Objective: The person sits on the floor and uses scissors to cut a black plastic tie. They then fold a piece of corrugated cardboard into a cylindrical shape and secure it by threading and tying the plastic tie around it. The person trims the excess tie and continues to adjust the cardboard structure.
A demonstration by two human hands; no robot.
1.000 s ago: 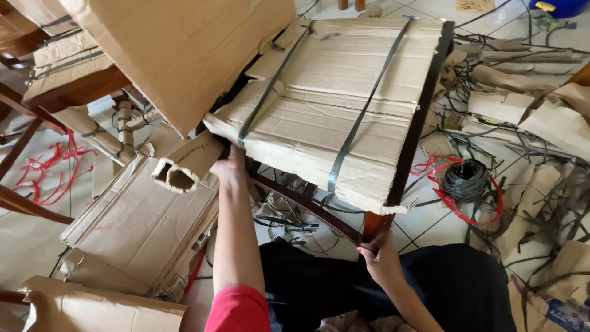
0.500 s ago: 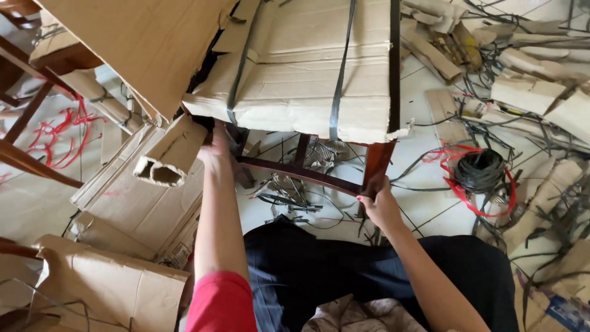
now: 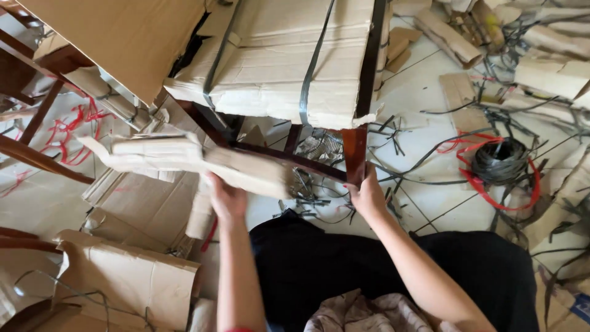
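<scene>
A dark wooden chair lies tipped in front of me, its seat wrapped in cardboard bound with dark plastic straps. My right hand grips the end of one dark chair leg. My left hand holds a long folded cardboard sleeve, which stretches leftward across the chair's lower rail. A large flat cardboard sheet leans over the chair at the upper left.
Cut strap pieces and cardboard scraps litter the white tiled floor. A coil of dark strap with a red cord lies to the right. Other dark wooden chair frames stand at left. Crumpled cardboard lies near my left knee.
The chair has come closer and tilted toward me. My left hand has pulled a long cardboard sleeve free and swung it out to the left. My right hand has stayed on the chair leg.
</scene>
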